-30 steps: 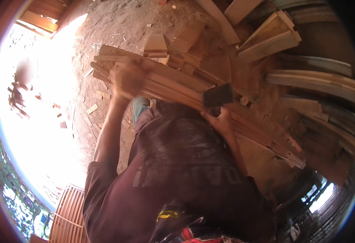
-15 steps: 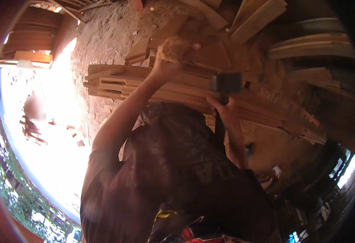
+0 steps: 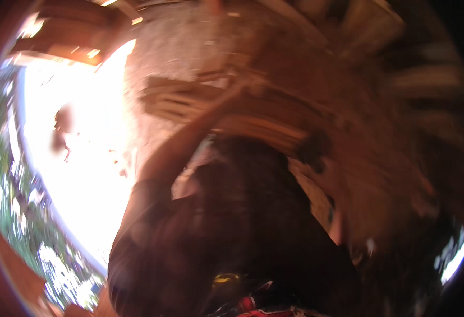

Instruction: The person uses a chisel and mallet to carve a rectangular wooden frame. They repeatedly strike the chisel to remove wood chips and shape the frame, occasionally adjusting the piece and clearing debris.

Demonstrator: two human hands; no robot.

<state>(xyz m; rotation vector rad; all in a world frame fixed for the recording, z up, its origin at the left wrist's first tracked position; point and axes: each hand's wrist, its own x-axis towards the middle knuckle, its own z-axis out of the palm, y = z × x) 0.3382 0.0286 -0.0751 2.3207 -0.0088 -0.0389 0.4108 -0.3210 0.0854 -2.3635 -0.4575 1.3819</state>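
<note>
Motion smears the picture. A long piece of grooved woodwork [image 3: 171, 103], seemingly of several layered strips, lies crosswise in front of me. My left hand [image 3: 249, 83] is over its far edge; blur hides the fingers, so whether they grip the wood cannot be told. My right hand [image 3: 331, 171] is at the near right side of the wood, closed on a mallet. The mallet's dark, blocky head [image 3: 314, 149] is beside or over the wood's near edge; I cannot tell whether it touches.
Stacked boards [image 3: 427, 79] lie at the right, and more planks [image 3: 372, 26] at the far right. Brown ground [image 3: 173, 42] with scraps stretches beyond the wood. Glaring daylight fills the left, with greenery [image 3: 20, 211] past it.
The mallet and my right hand have come nearer to me and a little right. The whole view has shifted and blurred. My left hand stays by the wood's far edge.
</note>
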